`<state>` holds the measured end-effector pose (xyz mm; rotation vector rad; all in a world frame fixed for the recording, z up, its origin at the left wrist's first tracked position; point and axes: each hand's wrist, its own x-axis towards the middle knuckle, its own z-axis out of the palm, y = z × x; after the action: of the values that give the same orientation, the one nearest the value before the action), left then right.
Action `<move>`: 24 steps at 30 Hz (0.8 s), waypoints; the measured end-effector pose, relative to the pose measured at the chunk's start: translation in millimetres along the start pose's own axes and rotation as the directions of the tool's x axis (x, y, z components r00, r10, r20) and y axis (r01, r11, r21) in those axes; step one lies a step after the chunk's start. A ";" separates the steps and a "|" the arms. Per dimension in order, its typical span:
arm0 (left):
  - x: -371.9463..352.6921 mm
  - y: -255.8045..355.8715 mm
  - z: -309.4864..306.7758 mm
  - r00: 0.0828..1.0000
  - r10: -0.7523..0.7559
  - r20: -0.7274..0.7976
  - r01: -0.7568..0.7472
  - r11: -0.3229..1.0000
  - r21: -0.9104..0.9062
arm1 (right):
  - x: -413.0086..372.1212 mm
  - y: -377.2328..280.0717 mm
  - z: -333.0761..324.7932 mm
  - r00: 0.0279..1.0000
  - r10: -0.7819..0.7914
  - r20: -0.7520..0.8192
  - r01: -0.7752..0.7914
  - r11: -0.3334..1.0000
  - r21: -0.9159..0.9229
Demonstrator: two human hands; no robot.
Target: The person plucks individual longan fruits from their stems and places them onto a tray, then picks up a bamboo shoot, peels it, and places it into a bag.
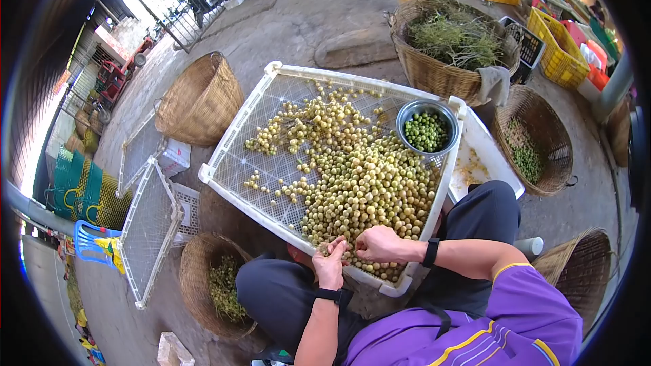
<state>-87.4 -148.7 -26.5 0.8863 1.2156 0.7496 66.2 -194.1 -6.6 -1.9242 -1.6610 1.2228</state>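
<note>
My left hand [331, 264] is at the near edge of a white mesh tray [234, 166], with thumb and fingers pinched together. Close beside it, my right hand [381, 244] is curled over the fruit, its fingers closed. What either hand holds is too small or hidden to make out. A heap of small, round, yellow-brown fruits [369, 193] covers much of the tray, reaching up to both hands. Some fruits [308, 122] toward the far side appear to be on stems. In the tray's right corner sits a metal bowl [405, 110] of green fruits [426, 131].
Woven baskets stand around me: one of stems [454, 37] at the back, one with green fruits [525, 156] at right, one with stems [227, 288] at left, and a tilted basket [203, 98]. Mesh trays [152, 224] lean at left near a blue chair [91, 244]. Yellow crates [557, 47] are at far right.
</note>
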 end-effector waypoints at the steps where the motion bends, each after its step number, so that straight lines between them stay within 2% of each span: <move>1: -2.2 6.3 1.4 1.000 0.019 0.018 -0.018 0.999 -0.032 | -1.9 -2.3 -3.1 0.998 -0.062 -0.032 0.062 0.998 0.009; 2: -3.2 10.5 2.6 0.999 0.038 0.035 -0.035 0.997 -0.064 | -4.3 -4.9 -6.4 0.990 -0.122 -0.065 0.124 0.992 0.016; 6: -3.6 12.1 7.6 0.993 0.088 0.083 -0.081 0.994 -0.079 | -11.9 -7.6 -11.1 0.985 -0.163 -0.061 0.165 0.986 0.029; 7: -6.1 14.9 9.9 0.992 0.095 0.081 -0.082 0.985 -0.151 | -17.5 -12.2 -18.7 0.976 -0.195 -0.093 0.204 0.974 0.102; 8: -6.6 18.8 11.5 0.992 0.094 0.087 -0.081 0.986 -0.145 | -16.5 -9.8 -22.5 0.976 -0.191 -0.099 0.202 0.974 0.107; 9: -5.7 23.8 11.9 0.988 0.113 0.101 -0.097 0.984 -0.149 | -15.1 -6.7 -25.7 0.984 -0.156 -0.081 0.173 0.948 0.268; 10: -4.2 28.4 11.9 0.984 0.132 0.115 -0.114 0.981 -0.154 | -13.1 -2.9 -28.6 0.990 -0.127 -0.056 0.139 0.896 0.422; 12: -2.6 33.4 11.2 0.981 0.134 0.139 -0.118 0.985 -0.123 | -7.8 6.8 -39.0 0.993 0.030 0.117 -0.105 0.682 0.724; 14: -3.6 37.0 13.5 0.979 0.109 0.173 -0.095 0.992 -0.086 | -3.7 16.6 -46.6 0.994 0.024 0.108 -0.103 0.557 0.824; 15: -5.4 37.5 16.9 0.980 0.100 0.171 -0.088 0.993 -0.075 | -0.6 23.2 -47.1 0.993 0.006 0.115 -0.106 0.452 0.885; 18: -6.1 33.8 25.4 0.972 0.083 0.220 -0.086 0.996 0.004 | -0.3 28.9 -51.6 0.996 -0.040 0.075 -0.057 0.347 0.936; 24: -3.6 33.5 39.6 0.963 0.017 0.268 -0.013 1.000 -0.017 | -2.0 30.0 -59.1 0.996 -0.082 0.019 0.015 0.398 0.917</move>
<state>-50.0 -142.5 9.1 0.9525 0.9624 0.6267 130.7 -187.5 7.2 -1.0775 -0.6672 1.6754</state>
